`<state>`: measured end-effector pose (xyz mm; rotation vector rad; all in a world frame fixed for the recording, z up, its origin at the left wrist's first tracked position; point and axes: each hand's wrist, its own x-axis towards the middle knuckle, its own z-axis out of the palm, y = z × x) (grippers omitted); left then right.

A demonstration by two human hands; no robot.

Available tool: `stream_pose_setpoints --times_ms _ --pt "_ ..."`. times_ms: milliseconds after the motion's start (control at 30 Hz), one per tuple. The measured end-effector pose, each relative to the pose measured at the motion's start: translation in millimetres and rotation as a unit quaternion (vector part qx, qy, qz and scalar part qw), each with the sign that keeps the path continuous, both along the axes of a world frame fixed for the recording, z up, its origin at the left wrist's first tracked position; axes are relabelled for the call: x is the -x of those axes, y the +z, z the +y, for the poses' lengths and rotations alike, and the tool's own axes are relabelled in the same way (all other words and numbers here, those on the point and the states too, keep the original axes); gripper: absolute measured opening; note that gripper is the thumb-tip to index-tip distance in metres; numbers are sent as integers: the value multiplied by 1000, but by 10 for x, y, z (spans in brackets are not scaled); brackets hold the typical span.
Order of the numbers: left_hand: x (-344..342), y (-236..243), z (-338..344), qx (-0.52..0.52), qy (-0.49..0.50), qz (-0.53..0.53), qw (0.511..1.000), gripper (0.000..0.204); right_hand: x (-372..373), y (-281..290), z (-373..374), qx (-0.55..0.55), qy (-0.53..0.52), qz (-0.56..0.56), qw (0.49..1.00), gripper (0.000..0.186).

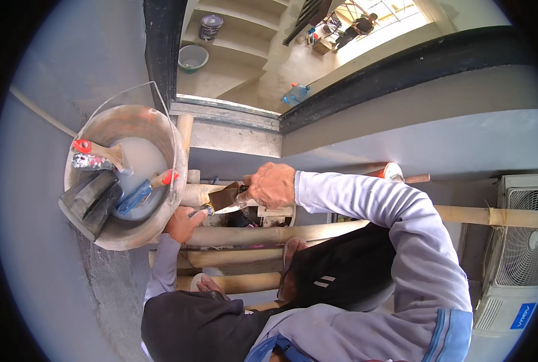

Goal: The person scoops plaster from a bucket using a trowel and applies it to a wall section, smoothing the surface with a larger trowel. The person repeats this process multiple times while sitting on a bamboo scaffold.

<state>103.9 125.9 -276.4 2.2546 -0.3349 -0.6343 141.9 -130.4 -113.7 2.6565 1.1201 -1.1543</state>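
Left hand (183,224): and there it was, fingers wrapped round the handle of a putty knife (228,209), right beside the bucket (141,120)!
Right hand (271,186): it gripped a brown-bladed scraper (223,198), the handle mostly hidden by the fingers.
Knife and scraper: they crossed between the hands, above the bamboo poles (239,236); whether they touched was hard to tell.
Feel: both looked light and stiff, likely slippery if wet.
Best hold: the handles, surely, well off those edges!
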Motion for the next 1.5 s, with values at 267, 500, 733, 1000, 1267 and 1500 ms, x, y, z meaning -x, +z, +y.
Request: stream_pose_setpoints --times_ms 267,500,733,1000,1267,1500 --pt "1 12 -12 40 0 74 996 55 186 -201 -79 -11 11 -18 1000 42" --pt "-34 -324 83 30 -131 42 990 22 135 -26 -283 -29 5 -27 999 53" --pt "-9 -135 69 4 -44 89 995 53 187 -61 -136 9 37 -54 998 60" --pt "-44 88 24 4 0 115 993 61 174 -48 14 -10 62 -63 996 55" --pt "-107 61 51 11 -37 110 993 61 -38 -196 19 11 112 -61 992 50" --pt "4 561 -17 8 -49 126 991 55 -358 481 -361 -104 -29 71 992 41"
